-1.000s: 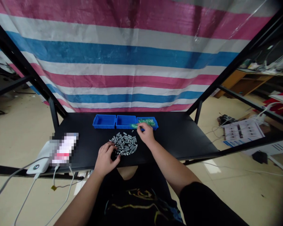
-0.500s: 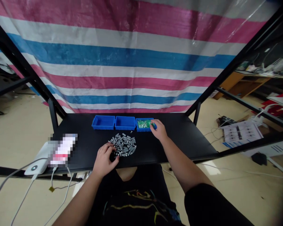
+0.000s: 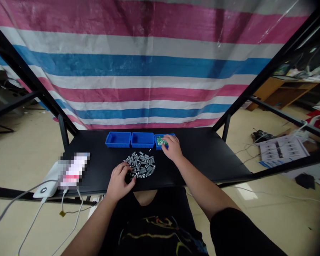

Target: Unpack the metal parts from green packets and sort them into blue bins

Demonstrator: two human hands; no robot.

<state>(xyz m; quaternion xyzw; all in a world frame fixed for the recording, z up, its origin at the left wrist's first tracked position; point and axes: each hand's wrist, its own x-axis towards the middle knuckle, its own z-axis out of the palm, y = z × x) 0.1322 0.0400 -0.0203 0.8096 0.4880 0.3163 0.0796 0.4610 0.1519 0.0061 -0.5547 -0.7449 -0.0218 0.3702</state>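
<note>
Two hands: left hand (image 3: 120, 182), thumb spread from fingers, beside metal parts (image 3: 143, 165) near the desk's (image 3: 205, 154) front edge; right hand (image 3: 173, 149), pinch untellable, at green pieces (image 3: 160, 140) in the back-edge box (image 3: 158, 147), likely picking, next probably needing a clean grip.

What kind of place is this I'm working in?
Probably a small workshop or assembly station: a black workbench holds three blue bins in a row and a pile of small grey parts, with a striped sheet hanging behind.

No legible text or numbers anywhere.
</note>
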